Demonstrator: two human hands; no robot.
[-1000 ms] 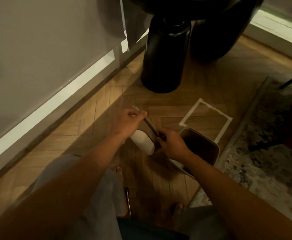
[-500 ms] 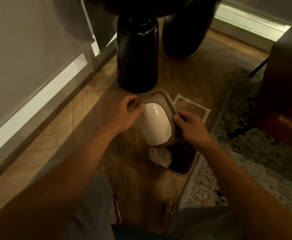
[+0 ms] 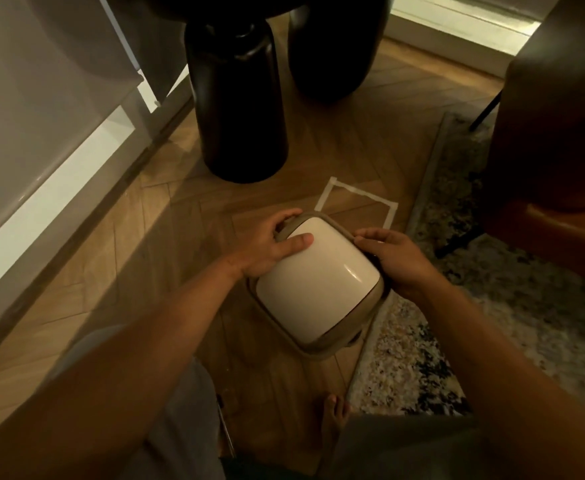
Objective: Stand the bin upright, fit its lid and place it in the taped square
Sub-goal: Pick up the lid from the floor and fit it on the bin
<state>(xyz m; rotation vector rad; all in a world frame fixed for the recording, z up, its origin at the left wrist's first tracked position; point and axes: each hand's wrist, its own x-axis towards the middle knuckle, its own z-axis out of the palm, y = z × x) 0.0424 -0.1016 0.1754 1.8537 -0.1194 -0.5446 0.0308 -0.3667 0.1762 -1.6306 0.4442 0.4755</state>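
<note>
On wood floor, two hands, left and right, grip one lid.

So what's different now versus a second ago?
The lid, held on edge beside the open bin a second ago, was turned flat and lowered onto the bin's rim. The left hand and right hand keep hold of its sides. The bin remains short of the taped square.

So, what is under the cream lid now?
The bin's taupe rim shows around the cream lid, which both hands hold (left hand, right hand). The lid covers the bin's inside, so its contents cannot be seen.
</note>
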